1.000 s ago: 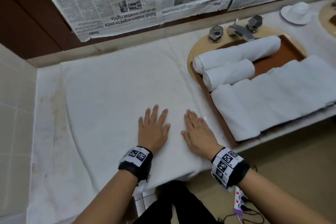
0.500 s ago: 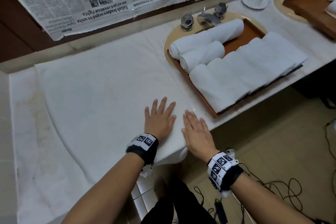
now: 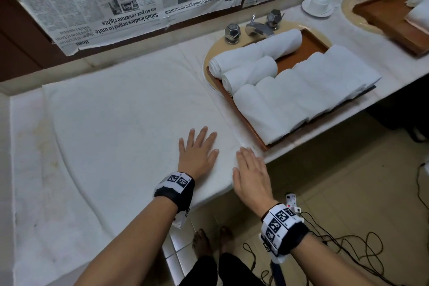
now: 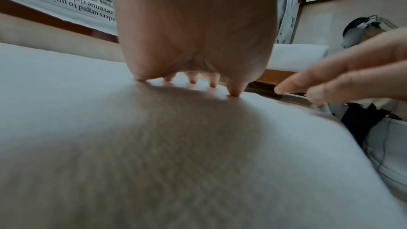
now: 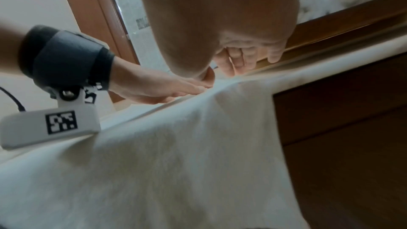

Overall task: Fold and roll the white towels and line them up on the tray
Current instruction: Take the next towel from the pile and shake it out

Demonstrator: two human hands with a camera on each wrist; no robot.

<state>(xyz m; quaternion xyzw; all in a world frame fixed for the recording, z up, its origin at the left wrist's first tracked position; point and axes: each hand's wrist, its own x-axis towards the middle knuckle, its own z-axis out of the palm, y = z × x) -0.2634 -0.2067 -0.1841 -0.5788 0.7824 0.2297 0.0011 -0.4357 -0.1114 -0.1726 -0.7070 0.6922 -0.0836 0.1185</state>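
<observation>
At six o'clock of the head view, both hands have slid toward the near right corner of the flat towel (image 3: 130,127) on the desk (image 3: 25,193): left hand (image 3: 197,153) flat, right hand (image 3: 251,177) now half off the edge, each grip open. The tray (image 3: 308,42) of rolls (image 3: 253,55) sits at two o'clock.

Left wrist view: straight fingertips (image 4: 234,91) press the cloth.

Right wrist view: fingers (image 5: 274,55) hover at the corner, holding nothing. Smoothing looks finished; folding likely follows.
</observation>
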